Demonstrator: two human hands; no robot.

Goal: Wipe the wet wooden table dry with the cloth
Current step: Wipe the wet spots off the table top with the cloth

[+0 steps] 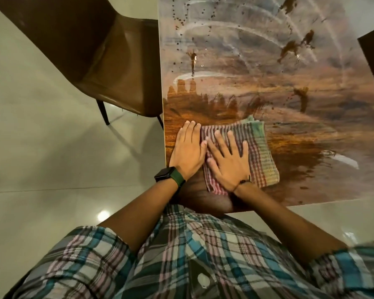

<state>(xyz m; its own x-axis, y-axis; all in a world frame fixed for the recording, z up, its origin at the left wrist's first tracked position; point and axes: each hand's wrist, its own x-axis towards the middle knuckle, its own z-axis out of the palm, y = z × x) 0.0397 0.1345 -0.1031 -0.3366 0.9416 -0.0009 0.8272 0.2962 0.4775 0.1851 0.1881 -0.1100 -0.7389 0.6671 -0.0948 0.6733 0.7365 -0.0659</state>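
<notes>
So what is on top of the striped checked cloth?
The right hand lies flat on the striped checked cloth; the left hand overlaps its left edge. The wet wooden table beneath the cloth is hidden.

Both hands (207, 156) flat, seemingly overlapping

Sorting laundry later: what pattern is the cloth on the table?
The cloth is checked in red, white and green stripes, seen in the head view.

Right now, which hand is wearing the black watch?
The left hand. The watch sits on its wrist, while the right hand, flat on the cloth, wears only a thin cord.
</notes>
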